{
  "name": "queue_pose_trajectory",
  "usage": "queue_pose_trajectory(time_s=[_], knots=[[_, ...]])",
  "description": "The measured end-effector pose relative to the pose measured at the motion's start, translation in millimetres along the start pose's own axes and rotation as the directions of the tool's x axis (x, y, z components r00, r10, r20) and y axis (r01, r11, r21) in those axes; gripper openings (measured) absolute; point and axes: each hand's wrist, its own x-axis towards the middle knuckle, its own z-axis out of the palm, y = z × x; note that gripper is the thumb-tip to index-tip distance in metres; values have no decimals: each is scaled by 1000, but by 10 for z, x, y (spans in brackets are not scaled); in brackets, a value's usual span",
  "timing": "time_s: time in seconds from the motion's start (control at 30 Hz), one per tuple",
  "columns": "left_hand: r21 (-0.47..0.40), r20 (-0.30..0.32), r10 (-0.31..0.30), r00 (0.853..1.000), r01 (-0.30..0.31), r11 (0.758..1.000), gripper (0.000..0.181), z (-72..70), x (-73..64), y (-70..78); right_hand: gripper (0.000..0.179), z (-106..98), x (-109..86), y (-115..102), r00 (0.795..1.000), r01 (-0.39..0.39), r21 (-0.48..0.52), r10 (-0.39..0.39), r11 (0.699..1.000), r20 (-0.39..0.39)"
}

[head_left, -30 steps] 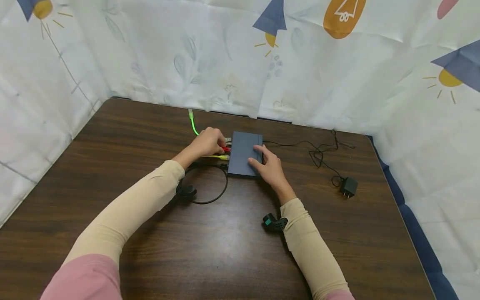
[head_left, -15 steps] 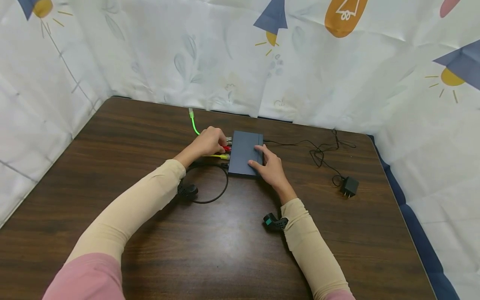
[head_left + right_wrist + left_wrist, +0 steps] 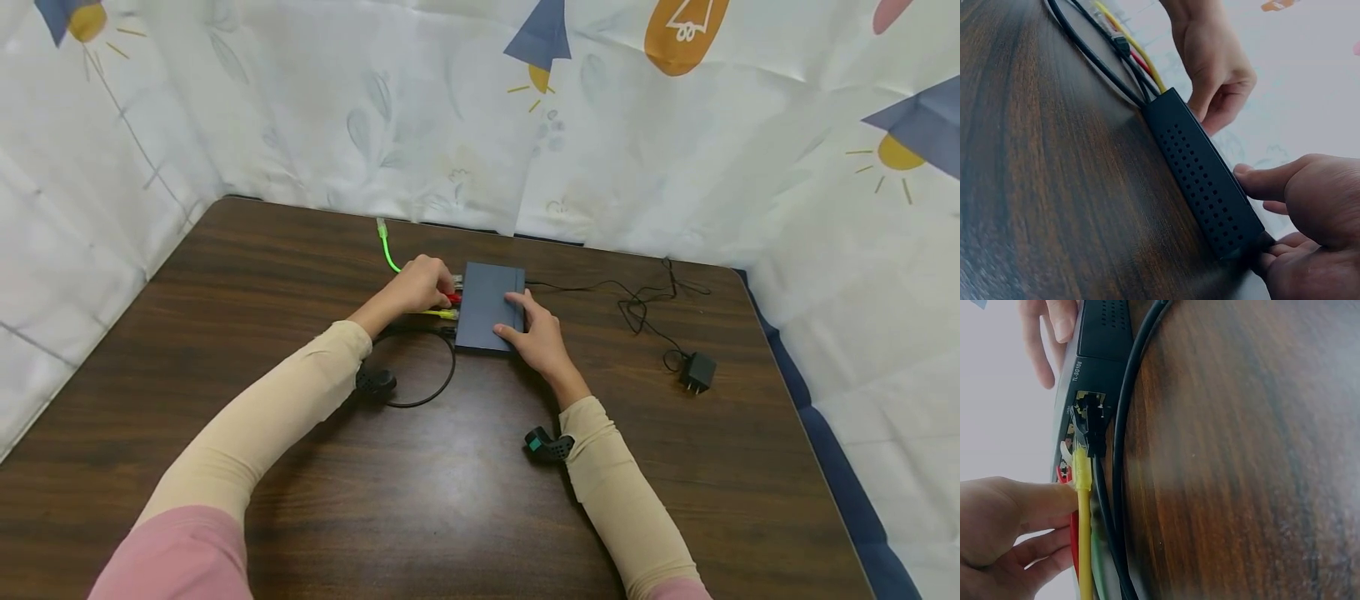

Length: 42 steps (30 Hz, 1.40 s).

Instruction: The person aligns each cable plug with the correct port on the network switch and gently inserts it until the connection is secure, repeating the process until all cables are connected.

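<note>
Grey box (image 3: 486, 304) near far edge (image 3: 315, 213) of broad tabletop (image 3: 450, 492).

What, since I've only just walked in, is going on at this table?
Someone's left hand pinches the red cable at one side of a gray network box, while the right hand holds the opposite side. A yellow cable and black plug are at the same side as the red one. Whether the red one is fully seated is hidden. The power adapter lies unplugged on the table.
</note>
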Motion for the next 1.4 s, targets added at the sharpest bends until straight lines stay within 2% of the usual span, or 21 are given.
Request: queue_pose_trajectory(time_s=[0.23,0.43,0.57,0.77,1.03,1.17,1.4], knots=[[-3,2,-10,1000,10,1000,5,20,-20,2,60,-16,-8,5,1000,-16,19,16,1000,11],[35,12,-4,1000,3,999,5,19,-24,-16,61,4,-13,6,1000,-25,68,24,997,4],[45,30,-27,999,26,999,4,10,-35,-19,63,21,1,24,999,-36,88,37,995,-5],[28,30,-34,999,33,999,11,-37,-59,-24,62,10,-9,18,999,-35,119,36,992,-7],[34,42,-33,999,32,999,15,-114,-85,8,62,4,-12,19,999,-35,108,36,994,-9],[44,23,-37,999,36,998,16,-122,-94,18,61,3,-14,18,999,-36,104,37,994,-6],[84,-14,2,1000,-1,996,19,-105,-44,5,61,7,-20,6,999,-39,109,40,993,-5]])
